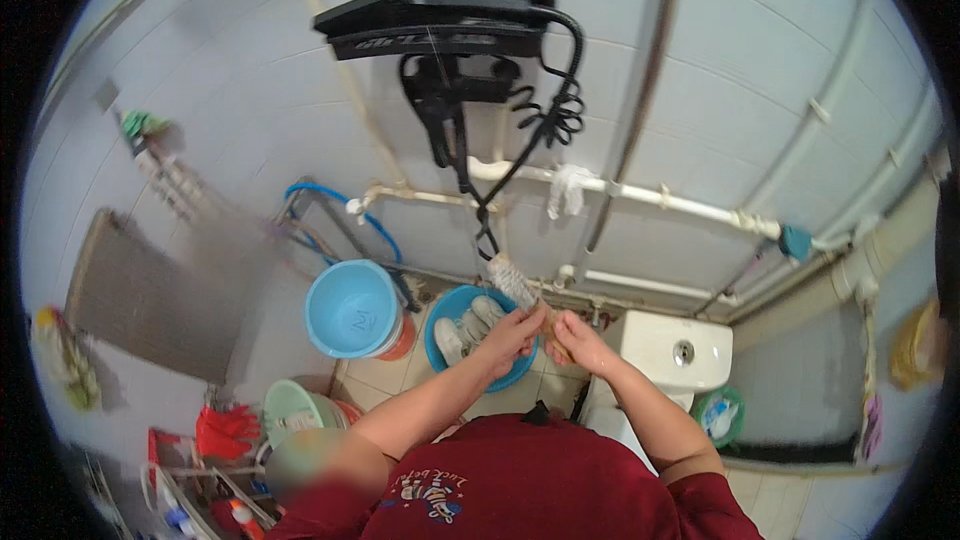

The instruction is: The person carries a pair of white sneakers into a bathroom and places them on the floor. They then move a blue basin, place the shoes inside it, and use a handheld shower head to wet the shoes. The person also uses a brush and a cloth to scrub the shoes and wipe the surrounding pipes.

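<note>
A scrub brush (517, 283) with pale bristles and a wooden handle is held at a slant between both hands. My left hand (513, 336) has its fingers at the brush near the base of the bristles. My right hand (577, 343) grips the handle's lower end. Below them on the floor stands a round blue basin (433, 345), partly hidden by my left hand and forearm. Inside it lie light-coloured shoes (452, 340). The basin's right part is mostly covered by my hands.
Left of the basin stands a blue bucket (352, 307); a pale green bucket (289, 412) is nearer me. A white toilet (652, 345) and a small green bin (718, 416) stand at the right. White pipes (675, 202) run along the tiled wall. Red rubber gloves (225, 431) hang at the lower left.
</note>
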